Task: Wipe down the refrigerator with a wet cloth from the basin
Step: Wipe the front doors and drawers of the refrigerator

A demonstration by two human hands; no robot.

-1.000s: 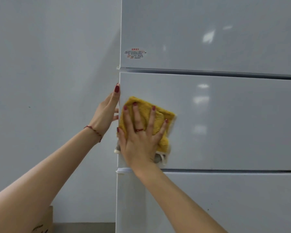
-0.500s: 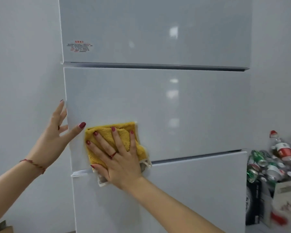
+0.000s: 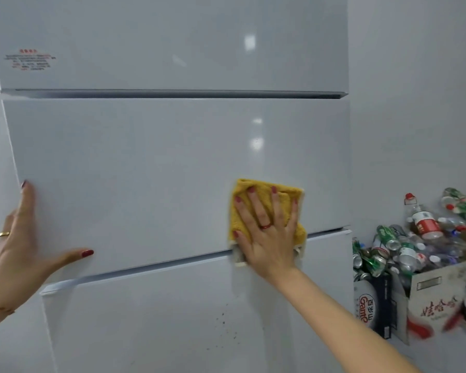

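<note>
Right hand [image 3: 268, 232] lies flat, fingers spread, pressing the yellow cloth [image 3: 264, 208] onto the refrigerator [image 3: 151, 168]; the cloth sits right of centre in the frame, at the bottom edge of the middle door, its lower corners overlapping the seam to the lower door. Left hand [image 3: 19, 243] at the left edge of the frame is open too, fingers straight, palm braced near that door's left edge, thumb out along the front. Basin not in view.

Judged step: wiping the middle door panel. To do it well, palm pressure should stay even so the whole cloth keeps contact, strokes should overlap and run right out to the door's right edge, and the seam (dirt likely collects there) deserves a pass. Dark specks [image 3: 223, 323] on the lower door, low centre, look like they need firmer rubbing. Box of cans and bottles [image 3: 414, 265] at lower right stands just beside the fridge, so the elbow should keep clear.
</note>
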